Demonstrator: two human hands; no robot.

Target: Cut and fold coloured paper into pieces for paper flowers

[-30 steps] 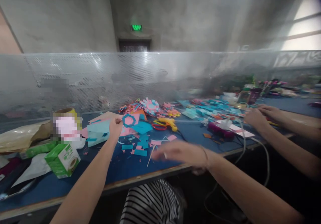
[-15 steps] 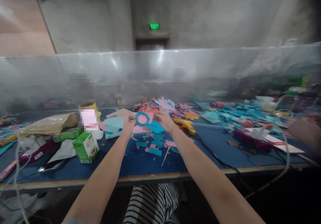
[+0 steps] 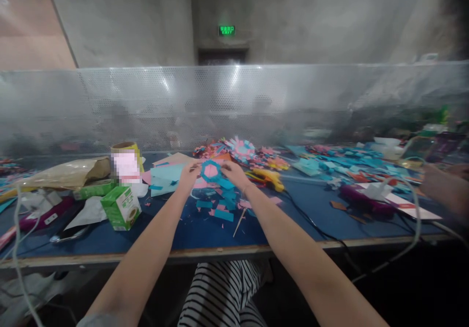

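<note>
On the left of the blue surface (image 3: 216,236), a green-and-white carton (image 3: 120,209) stood upright, a second green box (image 3: 94,189) lying behind it to the left. Beyond the carton stood a yellow-sided roll (image 3: 126,163), its front pixelated and unreadable. A brown bag (image 3: 75,173) with a glossy sheen lay left of the roll. A white packet (image 3: 88,212) partly covered a dark flat object (image 3: 69,235) near the front edge. Purple power strips lay at far left (image 3: 47,214) and at right, a white cable (image 3: 417,219) looping beside the latter. Behind, a perforated partition (image 3: 220,90) ran across; above it, a lit green exit sign (image 3: 226,30) showed over a dark doorway (image 3: 223,56).
</note>
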